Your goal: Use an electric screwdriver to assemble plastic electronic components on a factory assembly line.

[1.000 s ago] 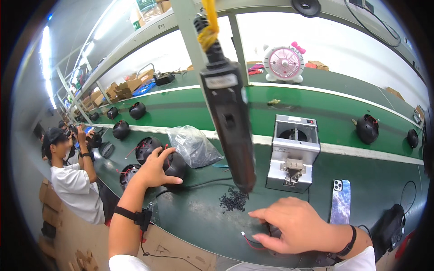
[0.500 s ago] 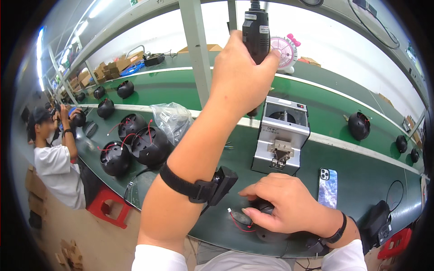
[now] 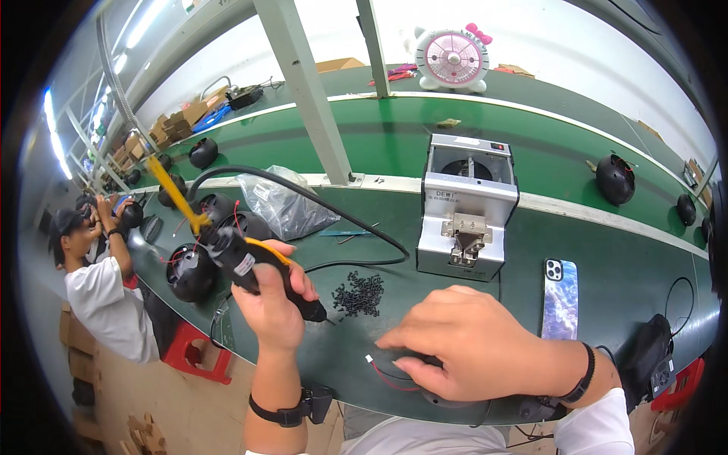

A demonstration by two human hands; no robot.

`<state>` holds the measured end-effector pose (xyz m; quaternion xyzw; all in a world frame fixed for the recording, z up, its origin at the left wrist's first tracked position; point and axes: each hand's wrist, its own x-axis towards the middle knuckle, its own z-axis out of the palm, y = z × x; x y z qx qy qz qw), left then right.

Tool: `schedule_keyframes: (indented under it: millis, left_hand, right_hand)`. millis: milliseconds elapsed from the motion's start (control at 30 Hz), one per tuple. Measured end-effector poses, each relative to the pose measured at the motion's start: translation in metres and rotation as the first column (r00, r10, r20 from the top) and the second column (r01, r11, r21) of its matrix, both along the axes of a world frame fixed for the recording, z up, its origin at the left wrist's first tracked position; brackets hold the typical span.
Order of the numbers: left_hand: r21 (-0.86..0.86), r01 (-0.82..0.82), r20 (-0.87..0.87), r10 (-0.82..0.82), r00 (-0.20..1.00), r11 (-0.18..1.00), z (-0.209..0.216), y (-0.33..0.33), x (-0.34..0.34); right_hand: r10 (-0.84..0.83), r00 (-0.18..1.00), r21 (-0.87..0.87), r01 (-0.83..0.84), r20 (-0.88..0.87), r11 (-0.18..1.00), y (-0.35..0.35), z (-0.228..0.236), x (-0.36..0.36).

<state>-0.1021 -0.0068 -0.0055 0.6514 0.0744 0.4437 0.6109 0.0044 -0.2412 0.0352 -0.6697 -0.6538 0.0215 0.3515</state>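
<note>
Above the green bench [image 3: 614,280], a black powered screwdriver [image 3: 235,258] with a thin bit [image 3: 329,321] is tilted tip-down toward the right. A dark rounded housing [image 3: 444,399] is mostly hidden at the near edge. The screwdriver is clasped in the left hand [image 3: 274,311]; the right hand [image 3: 472,345] is arched over the housing, thumb and forefinger apart, its grip not determinable.

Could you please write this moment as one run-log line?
Left hand: gripping black power screwdriver, tip near black screws | Right hand: over mostly hidden dark part | Nearby: silver machine, phone
</note>
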Motion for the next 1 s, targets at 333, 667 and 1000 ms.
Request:
schedule_keyframes:
  millis: [333,667,1000]
  left_hand:
    - [-0.011,0.009,0.014,-0.009,1.0,1.0,0.026,-0.012,0.007]
    - [-0.016,-0.024,0.027,0.024,0.999,1.0,0.011,-0.006,0.007]
    - [-0.238,0.234,0.239,-0.177,0.955,0.943,0.094,-0.059,0.02]
  right_hand:
    - [0.005,0.996,-0.003,-0.006,-0.091,1.0,-0.001,0.0,-0.002]
    - [-0.017,0.997,0.022,0.018,-0.069,1.0,0.001,0.0,-0.002]
    - [-0.173,0.975,-0.01,0.174,-0.135,0.985,0.006,0.006,0.003]
